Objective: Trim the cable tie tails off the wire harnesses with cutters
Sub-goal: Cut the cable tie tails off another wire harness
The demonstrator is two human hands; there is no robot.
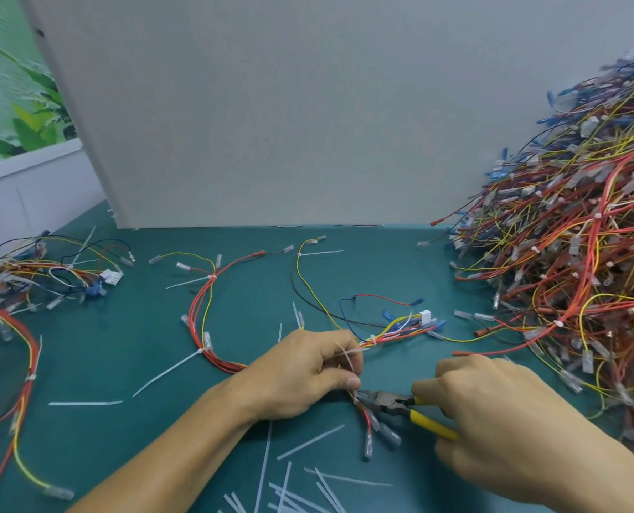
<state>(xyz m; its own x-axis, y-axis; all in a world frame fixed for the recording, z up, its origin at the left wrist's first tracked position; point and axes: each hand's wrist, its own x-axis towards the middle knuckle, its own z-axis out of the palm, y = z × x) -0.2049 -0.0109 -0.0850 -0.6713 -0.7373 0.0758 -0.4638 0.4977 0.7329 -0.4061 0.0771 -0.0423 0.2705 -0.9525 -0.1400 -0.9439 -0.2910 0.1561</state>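
A wire harness of red, yellow and black wires curves across the green mat. My left hand grips its bundle near the middle, and a white cable tie tail sticks out past the fingers. My right hand holds yellow-handled cutters. Their dark jaws sit at the bundle just below my left thumb. Clear-sleeved terminals hang below the jaws. Other white ties with long tails stay on the same harness to the left.
A big heap of harnesses fills the right side. A smaller pile lies at the left edge. Cut tie tails litter the mat near the front. A grey board stands behind the mat.
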